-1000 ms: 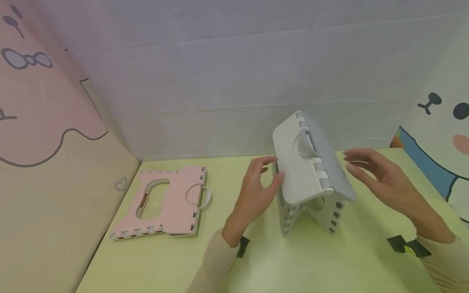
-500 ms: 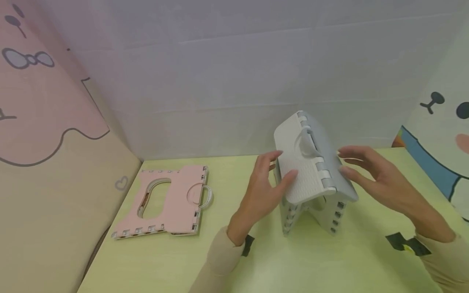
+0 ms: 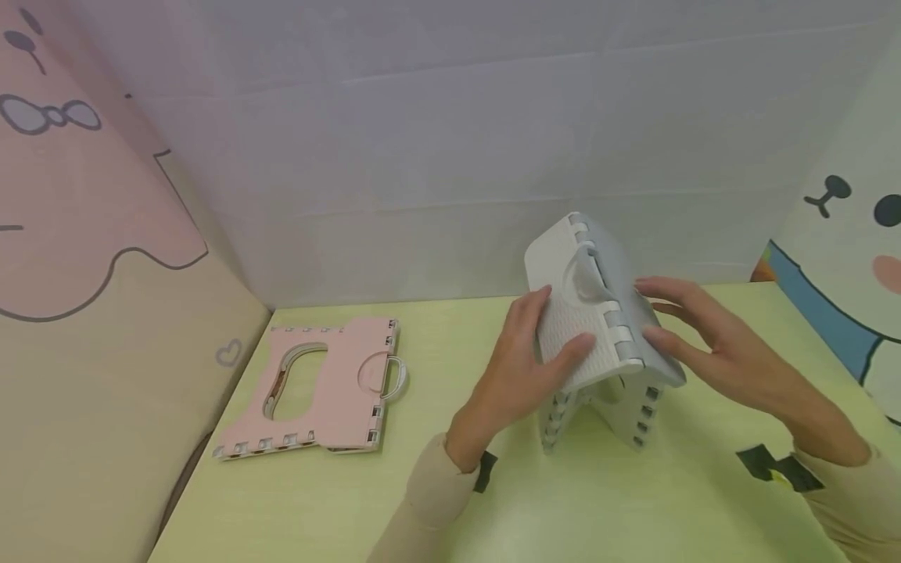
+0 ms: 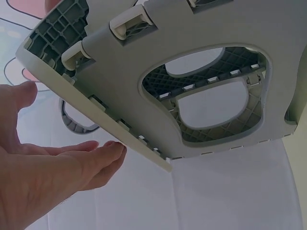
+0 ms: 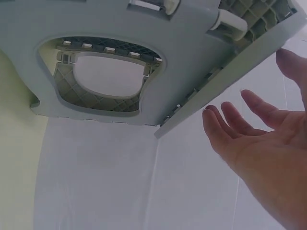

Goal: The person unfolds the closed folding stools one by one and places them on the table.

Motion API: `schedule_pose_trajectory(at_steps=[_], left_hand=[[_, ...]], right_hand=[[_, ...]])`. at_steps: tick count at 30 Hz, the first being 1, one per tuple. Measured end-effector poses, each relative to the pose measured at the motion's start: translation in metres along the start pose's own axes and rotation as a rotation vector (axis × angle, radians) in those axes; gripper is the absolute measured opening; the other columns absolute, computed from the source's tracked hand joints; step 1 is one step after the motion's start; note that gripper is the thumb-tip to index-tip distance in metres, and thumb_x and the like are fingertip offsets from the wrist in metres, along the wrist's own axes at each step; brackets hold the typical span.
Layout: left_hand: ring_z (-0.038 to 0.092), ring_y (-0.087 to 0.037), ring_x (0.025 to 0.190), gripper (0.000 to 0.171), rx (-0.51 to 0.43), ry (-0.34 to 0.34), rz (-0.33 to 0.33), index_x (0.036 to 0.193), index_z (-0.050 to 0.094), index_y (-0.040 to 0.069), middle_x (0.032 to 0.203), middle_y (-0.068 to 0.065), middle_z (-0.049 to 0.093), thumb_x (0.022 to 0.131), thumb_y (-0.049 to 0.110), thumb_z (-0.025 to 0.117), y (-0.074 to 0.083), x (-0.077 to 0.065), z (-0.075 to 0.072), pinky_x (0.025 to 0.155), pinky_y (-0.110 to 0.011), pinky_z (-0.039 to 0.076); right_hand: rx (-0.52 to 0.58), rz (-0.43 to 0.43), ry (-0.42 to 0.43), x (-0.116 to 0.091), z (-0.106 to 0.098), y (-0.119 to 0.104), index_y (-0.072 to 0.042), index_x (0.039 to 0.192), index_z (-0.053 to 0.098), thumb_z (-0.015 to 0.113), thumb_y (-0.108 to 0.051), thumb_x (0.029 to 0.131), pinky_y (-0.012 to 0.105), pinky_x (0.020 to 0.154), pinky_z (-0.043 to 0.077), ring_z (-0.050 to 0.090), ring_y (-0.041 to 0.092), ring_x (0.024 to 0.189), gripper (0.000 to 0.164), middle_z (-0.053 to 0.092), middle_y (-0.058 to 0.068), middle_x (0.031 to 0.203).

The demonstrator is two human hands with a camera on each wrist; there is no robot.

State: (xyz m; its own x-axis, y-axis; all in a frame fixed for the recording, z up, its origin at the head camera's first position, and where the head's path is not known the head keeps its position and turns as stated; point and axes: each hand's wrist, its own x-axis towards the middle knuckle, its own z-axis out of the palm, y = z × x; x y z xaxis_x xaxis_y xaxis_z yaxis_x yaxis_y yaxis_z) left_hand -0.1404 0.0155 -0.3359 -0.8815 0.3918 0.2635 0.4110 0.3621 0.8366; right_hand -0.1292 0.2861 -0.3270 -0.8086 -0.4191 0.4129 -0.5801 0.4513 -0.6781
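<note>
A white and grey folding step stool [image 3: 566, 328] stands half folded on the table, its two top panels sloping down from a raised ridge with a loop handle [image 3: 587, 275]. My left hand [image 3: 517, 367] lies along the white left panel, fingers and thumb extended over its surface. At the grey right panel is my right hand [image 3: 718, 344], fingers loosely bent and thumb tip by the panel; in the right wrist view its fingers [image 5: 230, 120] appear slightly apart from the stool. The stool's ribbed underside and oval leg openings show in the left wrist view, beside the left fingers [image 4: 103, 160].
Flat on the pale green table [image 3: 338, 508], a pink folded step stool [image 3: 345, 383] lies to the left with its white loop handle [image 3: 399, 379] outward. A white sheet [image 3: 422, 156] rises behind, and printed cartoon panels stand at both sides.
The left hand has moved right and onto the white panel. The right hand has come left, closer over the grey panel. The half-folded stool keeps its place and shape.
</note>
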Motion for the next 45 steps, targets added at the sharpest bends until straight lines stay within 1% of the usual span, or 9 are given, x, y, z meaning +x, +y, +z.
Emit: schedule_pose_trajectory(at_steps=[7, 13, 18, 21, 25, 30, 37, 40, 45], left_hand=[[0.043, -0.020, 0.129, 0.084, 0.062, -0.037, 0.001, 0.163, 0.024, 0.008, 0.160, -0.010, 0.032, 0.100, 0.048, 0.063, 0.002, 0.000, 0.004, 0.104, -0.037, 0.047], [0.032, -0.024, 0.142, 0.087, 0.075, -0.060, 0.007, 0.164, 0.018, 0.006, 0.166, -0.009, 0.024, 0.101, 0.048, 0.062, 0.006, -0.001, 0.006, 0.110, -0.041, 0.044], [0.031, -0.024, 0.143, 0.090, 0.093, -0.058, -0.011, 0.165, 0.017, 0.009, 0.167, -0.007, 0.021, 0.100, 0.051, 0.063, 0.008, -0.001, 0.009, 0.109, -0.043, 0.045], [0.030, -0.024, 0.144, 0.093, 0.117, -0.049, -0.031, 0.165, 0.015, 0.009, 0.168, -0.008, 0.017, 0.099, 0.055, 0.061, 0.009, -0.001, 0.012, 0.109, -0.043, 0.045], [0.026, -0.024, 0.147, 0.096, 0.131, -0.046, -0.053, 0.165, 0.014, 0.008, 0.170, -0.010, 0.014, 0.098, 0.059, 0.060, 0.012, -0.001, 0.013, 0.111, -0.045, 0.043], [0.022, -0.022, 0.150, 0.096, 0.136, -0.059, -0.075, 0.164, 0.015, 0.007, 0.171, -0.008, 0.012, 0.098, 0.061, 0.058, 0.014, -0.002, 0.012, 0.113, -0.047, 0.041], [0.015, -0.020, 0.153, 0.096, 0.113, -0.083, -0.096, 0.165, 0.013, 0.009, 0.172, -0.006, 0.008, 0.098, 0.062, 0.057, 0.015, -0.002, 0.008, 0.116, -0.049, 0.037], [0.014, -0.019, 0.154, 0.096, 0.115, -0.090, -0.097, 0.165, 0.012, 0.009, 0.172, -0.006, 0.007, 0.099, 0.062, 0.056, 0.015, -0.003, 0.008, 0.116, -0.049, 0.037], [0.015, -0.019, 0.153, 0.096, 0.125, -0.099, -0.086, 0.165, 0.011, 0.009, 0.172, -0.005, 0.007, 0.099, 0.063, 0.054, 0.016, -0.002, 0.008, 0.116, -0.048, 0.037]], right_hand=[[0.010, 0.016, -0.039, 0.001, 0.003, -0.002, -0.014, 0.160, 0.036, 0.061, 0.009, 0.098, 0.008, 0.103, 0.035, 0.038, 0.004, 0.140, 0.070, 0.039, 0.001, 0.158], [-0.006, 0.007, -0.072, 0.000, 0.005, -0.002, -0.016, 0.162, 0.032, 0.059, 0.007, 0.099, 0.007, 0.102, 0.032, 0.028, 0.003, 0.146, 0.072, 0.030, 0.003, 0.165], [-0.018, 0.032, -0.101, -0.002, 0.005, -0.002, -0.020, 0.164, 0.027, 0.058, 0.001, 0.101, 0.005, 0.103, 0.028, 0.021, 0.000, 0.148, 0.073, 0.022, 0.002, 0.168], [-0.014, 0.045, -0.116, -0.003, 0.006, -0.002, -0.022, 0.165, 0.024, 0.058, -0.001, 0.102, 0.005, 0.103, 0.027, 0.019, 0.001, 0.149, 0.074, 0.019, 0.002, 0.169], [-0.005, 0.046, -0.119, -0.003, 0.006, -0.001, -0.022, 0.165, 0.023, 0.058, -0.001, 0.102, 0.005, 0.104, 0.027, 0.018, 0.001, 0.150, 0.075, 0.018, 0.004, 0.169], [-0.002, 0.046, -0.114, -0.003, 0.007, -0.002, -0.022, 0.165, 0.024, 0.058, 0.000, 0.102, 0.004, 0.104, 0.027, 0.018, -0.001, 0.149, 0.075, 0.019, 0.003, 0.169], [-0.006, 0.027, -0.114, -0.001, 0.008, -0.005, -0.021, 0.165, 0.023, 0.056, 0.001, 0.102, 0.005, 0.106, 0.025, 0.017, 0.001, 0.150, 0.074, 0.018, 0.005, 0.169], [0.001, 0.032, -0.115, -0.001, 0.008, -0.006, -0.021, 0.165, 0.023, 0.056, 0.000, 0.102, 0.005, 0.106, 0.024, 0.016, 0.001, 0.151, 0.074, 0.018, 0.005, 0.170], [0.015, 0.068, -0.119, -0.001, 0.008, -0.008, -0.024, 0.165, 0.021, 0.055, -0.003, 0.104, 0.004, 0.105, 0.022, 0.014, 0.004, 0.152, 0.074, 0.016, 0.004, 0.170]])
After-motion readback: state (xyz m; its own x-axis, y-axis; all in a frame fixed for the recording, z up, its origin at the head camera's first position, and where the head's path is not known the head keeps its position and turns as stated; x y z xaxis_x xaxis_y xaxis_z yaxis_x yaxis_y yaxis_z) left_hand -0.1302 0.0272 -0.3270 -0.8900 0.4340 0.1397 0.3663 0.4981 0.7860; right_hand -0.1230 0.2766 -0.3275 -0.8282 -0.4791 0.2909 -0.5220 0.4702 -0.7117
